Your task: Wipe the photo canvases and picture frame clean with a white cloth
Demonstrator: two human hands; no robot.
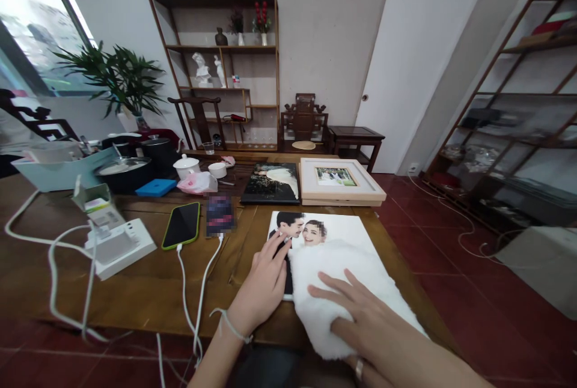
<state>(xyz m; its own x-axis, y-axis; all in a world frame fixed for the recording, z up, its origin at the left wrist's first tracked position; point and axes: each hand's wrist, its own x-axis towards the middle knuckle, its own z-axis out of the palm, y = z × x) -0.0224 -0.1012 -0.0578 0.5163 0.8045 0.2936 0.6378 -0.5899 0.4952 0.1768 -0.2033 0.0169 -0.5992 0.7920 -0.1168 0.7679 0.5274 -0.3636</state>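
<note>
A photo panel [358, 230] with a white ground and a picture of a couple lies flat on the wooden table in front of me. My left hand [268, 274] rests on its left side, fingers stretched out over the dark suit in the picture. Over the panel's right and lower part is a white fluffy cloth [315, 262], which hides much of the picture. My right hand [356, 310] grips this cloth, with some fingers spread on top and others tucked into its lower edge.
Beyond the panel lie a dark photo album [270, 184] and a pale framed picture [342, 196]. To the left are a green-cased phone [181, 226], a second phone [220, 215], white cables, a white charging dock [124, 248], a blue box [155, 187] and black pots [124, 175].
</note>
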